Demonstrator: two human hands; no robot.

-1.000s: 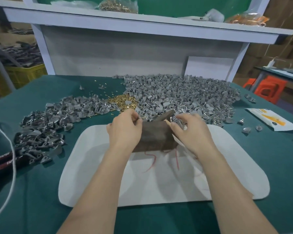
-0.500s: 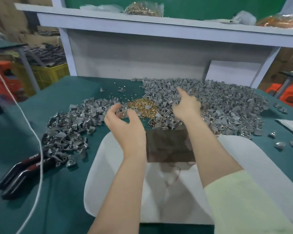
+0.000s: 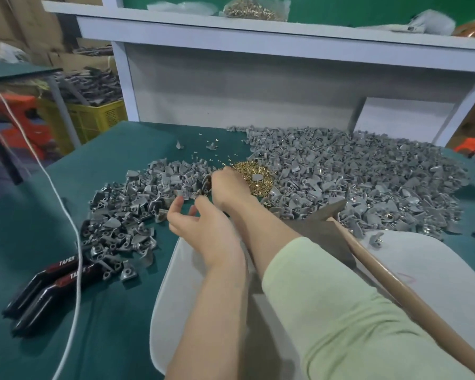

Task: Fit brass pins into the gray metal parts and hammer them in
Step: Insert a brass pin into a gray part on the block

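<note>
A small heap of brass pins lies between two piles of gray metal parts, a large one to the right and a smaller one to the left. My right hand reaches across to the left edge of the pin heap, its fingers bunched and curled down onto the pins. Just in front of it, my left hand hovers beside the left pile with fingers spread and nothing in it. A hammer with a wooden handle lies on the dark block, which sits on the white mat.
Black-handled pliers lie at the left on the green table cloth, crossed by a white cord. A white shelf with a bag of pins stands behind the piles. A yellow crate stands beyond the table's left edge.
Both hands left the dark block. My right hand swung from the large gray pile to the brass pins, my left hand drifted left, and the hammer now lies on the block.
</note>
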